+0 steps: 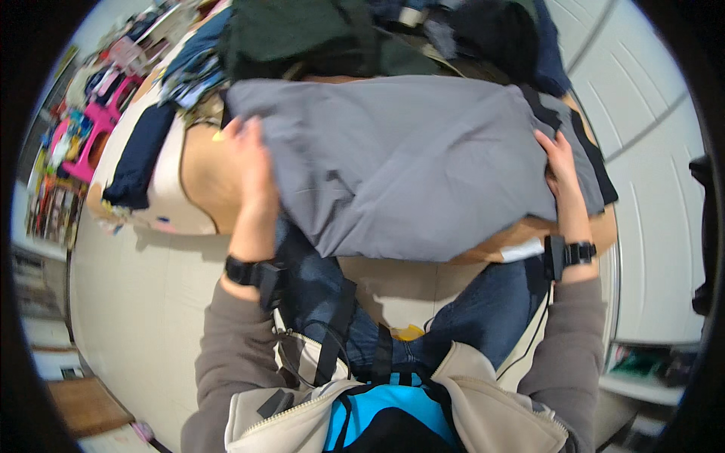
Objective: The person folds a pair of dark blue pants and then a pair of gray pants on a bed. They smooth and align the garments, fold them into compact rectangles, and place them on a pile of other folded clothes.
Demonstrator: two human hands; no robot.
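Observation:
A grey garment (408,158) with black parts along its right end lies spread across a low tan table (208,166) before me. Its front edge hangs over the table's near side, and some creases run through the middle. I cannot make out whether it is trousers or a top. At the garment's left edge is my left hand (253,162), its fingers blurred, so their grip does not show. My right hand (560,162) pinches the cloth near the right end, beside the black part.
Dark green clothing (294,38) and black clothing (498,38) are heaped behind the garment. A rolled navy cloth (143,155) lies on the table's left end. White cabinet doors (653,204) stand at right; a pink stool (98,136) is far left. My jeans-clad legs are under the table's near edge.

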